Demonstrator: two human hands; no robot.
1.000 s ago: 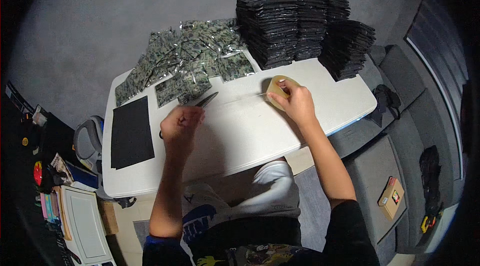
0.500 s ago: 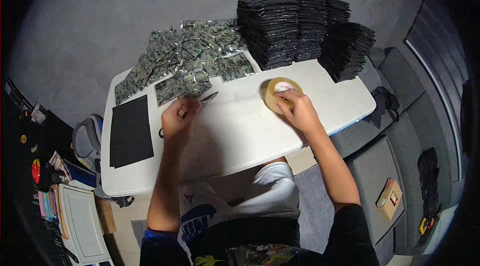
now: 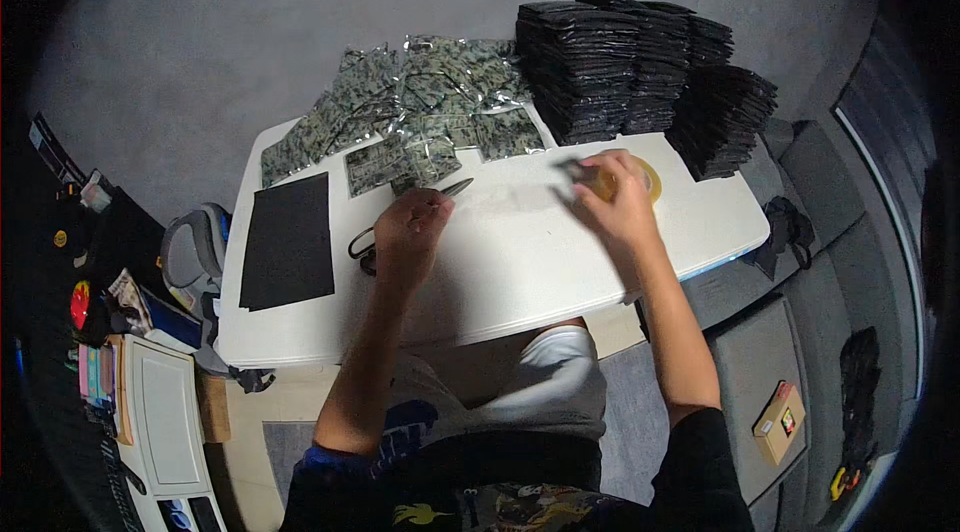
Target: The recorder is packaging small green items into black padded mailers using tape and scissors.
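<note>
In my left hand [image 3: 412, 230] is a pair of scissors [image 3: 459, 187], my closed fingers around their middle. Their pointed blades stick out toward the far right, and a dark handle loop shows left of the hand. My right hand [image 3: 630, 207], blurred by motion, has its curled fingers on a roll of yellowish clear tape [image 3: 652, 177]; the hand hides much of the roll. Beyond my left hand lie clear packets of camouflage-patterned fabric [image 3: 375, 167]. A flat black sheet or bag [image 3: 288, 244] rests left of the scissors.
Tall stacks of glossy black packets [image 3: 580, 72] stand at the table's far right. The white table [image 3: 500, 277] has a rounded right corner. A grey sofa [image 3: 835, 282] runs along the right, with a small cardboard box [image 3: 780, 422] on it. At the left are a grey chair [image 3: 193, 247] and white cabinet [image 3: 168, 422].
The view has shifted, so the table's things sit further right. My right hand and the tape roll have moved a little right. The scissors stay in my left hand.
</note>
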